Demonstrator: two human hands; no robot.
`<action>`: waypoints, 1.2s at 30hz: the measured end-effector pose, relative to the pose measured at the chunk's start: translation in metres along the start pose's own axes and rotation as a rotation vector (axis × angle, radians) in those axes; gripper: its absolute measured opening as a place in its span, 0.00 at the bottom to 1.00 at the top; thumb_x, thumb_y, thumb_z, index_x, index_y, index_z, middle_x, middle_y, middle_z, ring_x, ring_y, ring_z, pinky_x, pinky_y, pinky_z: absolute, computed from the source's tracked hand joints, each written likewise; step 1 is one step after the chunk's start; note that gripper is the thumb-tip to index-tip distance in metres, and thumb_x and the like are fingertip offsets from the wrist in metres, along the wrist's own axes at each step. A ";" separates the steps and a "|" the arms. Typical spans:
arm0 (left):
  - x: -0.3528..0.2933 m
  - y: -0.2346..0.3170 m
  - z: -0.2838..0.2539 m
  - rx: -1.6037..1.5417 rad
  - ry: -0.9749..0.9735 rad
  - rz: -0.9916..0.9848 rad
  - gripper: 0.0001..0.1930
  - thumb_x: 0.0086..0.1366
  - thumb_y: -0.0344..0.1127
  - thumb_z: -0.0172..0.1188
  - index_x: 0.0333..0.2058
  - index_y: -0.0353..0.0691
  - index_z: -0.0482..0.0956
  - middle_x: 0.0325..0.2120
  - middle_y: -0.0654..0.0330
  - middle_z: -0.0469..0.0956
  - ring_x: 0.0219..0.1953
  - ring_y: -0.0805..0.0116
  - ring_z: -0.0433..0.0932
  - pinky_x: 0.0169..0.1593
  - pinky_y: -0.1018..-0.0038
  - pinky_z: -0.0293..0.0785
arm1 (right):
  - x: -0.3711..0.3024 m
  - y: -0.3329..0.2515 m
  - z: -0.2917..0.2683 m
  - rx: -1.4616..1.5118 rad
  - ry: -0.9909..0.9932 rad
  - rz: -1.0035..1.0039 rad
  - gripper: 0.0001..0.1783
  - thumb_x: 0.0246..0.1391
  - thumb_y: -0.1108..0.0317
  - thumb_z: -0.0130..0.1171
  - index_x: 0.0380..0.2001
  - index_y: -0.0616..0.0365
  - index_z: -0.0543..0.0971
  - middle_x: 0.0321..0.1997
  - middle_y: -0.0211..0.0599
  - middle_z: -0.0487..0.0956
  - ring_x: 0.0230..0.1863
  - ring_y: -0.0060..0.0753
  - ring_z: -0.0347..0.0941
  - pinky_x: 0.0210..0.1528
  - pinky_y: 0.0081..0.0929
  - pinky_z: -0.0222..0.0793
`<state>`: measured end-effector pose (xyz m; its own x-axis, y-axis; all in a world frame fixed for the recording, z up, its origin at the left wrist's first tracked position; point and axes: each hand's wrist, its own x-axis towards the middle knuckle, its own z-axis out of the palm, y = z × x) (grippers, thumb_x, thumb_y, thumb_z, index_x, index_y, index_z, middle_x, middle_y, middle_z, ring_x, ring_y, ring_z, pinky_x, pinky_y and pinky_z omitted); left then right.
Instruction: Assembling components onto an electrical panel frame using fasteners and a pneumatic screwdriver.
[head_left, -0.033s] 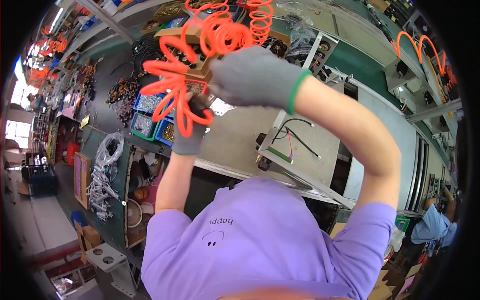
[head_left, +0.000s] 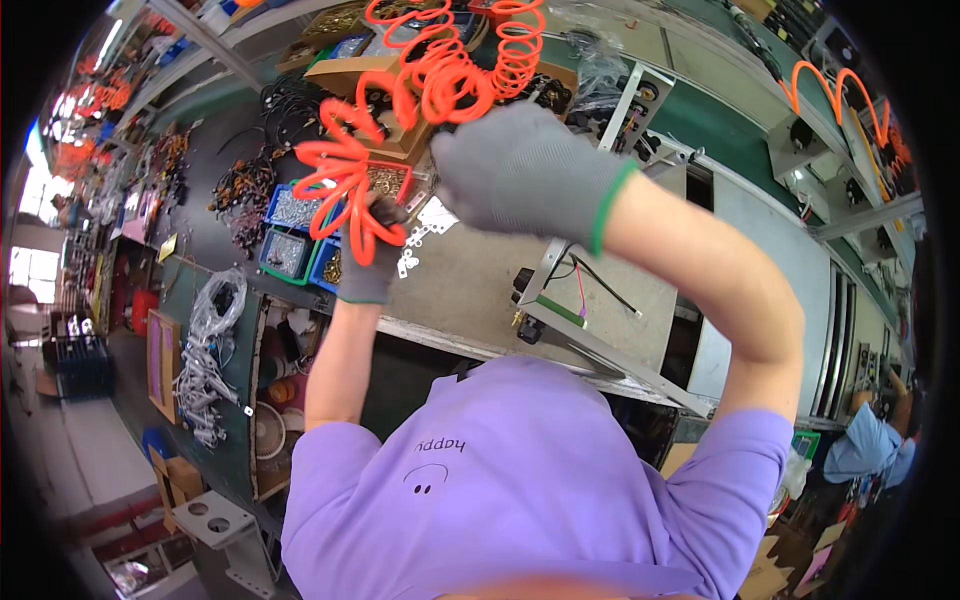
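My left hand point(head_left: 362, 278), in a grey glove, is raised behind a bright orange-red coiled hose point(head_left: 350, 170). Loops of the hose cross its fingers, which look curled around something dark that I cannot make out. To its right, my right hand point(head_left: 525, 168), also gloved in grey with a green cuff, is closed near the hanging coils. Its fingertips are turned away, and whatever they hold is hidden. Between and below the hands, small white flat pieces point(head_left: 432, 217) lie on the worktable point(head_left: 455, 290). A metal frame point(head_left: 575, 335) with black knobs and loose wires stands right of them.
Blue and green bins point(head_left: 287, 250) of small metal parts sit left of my left hand, beside a red bin point(head_left: 388, 180). Further coiled hoses point(head_left: 517, 50) hang above cardboard boxes. Bundled grey cables point(head_left: 208, 370) hang at the left. Another person point(head_left: 865, 445) is at the far right.
My right hand has shifted slightly right and down, my left hand slightly left. The hose loops have swung, and more of the white pieces on the table show.
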<state>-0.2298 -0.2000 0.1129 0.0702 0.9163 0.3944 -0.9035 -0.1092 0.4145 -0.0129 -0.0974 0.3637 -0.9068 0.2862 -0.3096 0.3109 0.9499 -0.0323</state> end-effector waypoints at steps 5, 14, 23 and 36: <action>-0.044 0.047 -0.090 0.434 0.980 0.028 0.08 0.64 0.40 0.46 0.34 0.48 0.72 0.20 0.71 0.67 0.19 0.79 0.66 0.19 0.84 0.61 | -0.049 -0.046 0.024 0.136 0.115 -0.302 0.11 0.42 0.65 0.56 0.29 0.59 0.78 0.25 0.41 0.79 0.26 0.38 0.77 0.22 0.35 0.68; -0.002 0.054 -0.211 0.899 1.403 0.142 0.16 0.54 0.34 0.59 0.40 0.31 0.75 0.33 0.55 0.78 0.27 0.63 0.79 0.29 0.70 0.78 | -0.070 -0.117 0.013 0.380 0.718 0.223 0.14 0.46 0.67 0.54 0.33 0.68 0.77 0.25 0.43 0.77 0.28 0.33 0.74 0.31 0.34 0.69; -0.040 0.108 -0.228 1.473 1.229 -0.367 0.24 0.54 0.41 0.61 0.44 0.30 0.68 0.35 0.52 0.76 0.27 0.59 0.75 0.33 0.66 0.72 | -0.185 -0.075 0.038 0.690 0.943 0.481 0.12 0.50 0.61 0.50 0.25 0.60 0.70 0.12 0.28 0.65 0.14 0.26 0.67 0.13 0.28 0.58; 0.141 -0.115 0.059 1.179 0.436 -0.665 0.22 0.63 0.49 0.51 0.43 0.33 0.72 0.36 0.57 0.75 0.38 0.73 0.74 0.41 0.77 0.70 | -0.253 -0.010 0.402 1.554 1.489 1.141 0.29 0.64 0.50 0.35 0.39 0.65 0.77 0.37 0.40 0.78 0.42 0.31 0.73 0.49 0.29 0.65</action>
<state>-0.0908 -0.0810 0.1688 0.0063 0.9433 -0.3320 0.1362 0.3281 0.9348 0.3278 -0.2299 0.0601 0.3850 0.9120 -0.1418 -0.1178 -0.1038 -0.9876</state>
